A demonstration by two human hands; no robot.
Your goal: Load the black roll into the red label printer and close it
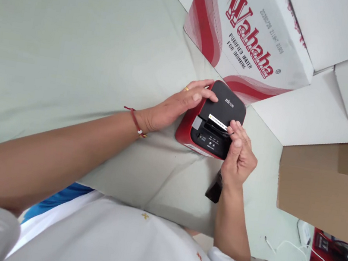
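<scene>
A small printer (229, 96) with a black top and red sides stands on the pale green cloth, a slot and a white warning sticker across its upper face. My left hand (178, 105) lies along its left side, fingers stretched over the edge onto the black lid. At the right edge, beside the slot, my right hand (240, 158) has its fingers bent and pressed together. A thin dark strip (226, 133) runs from the slot to those fingertips; what they hold is partly hidden. Under my right wrist lies a black block (214, 190), partly covered.
A white-and-red water carton (214, 36) stands right behind the printer. White boxes (321, 104) and a brown cardboard box (326, 184) line the right side. A white cable (291, 242) and a red-and-black object (335, 255) are at the lower right. Green cloth (76, 37) spreads leftward.
</scene>
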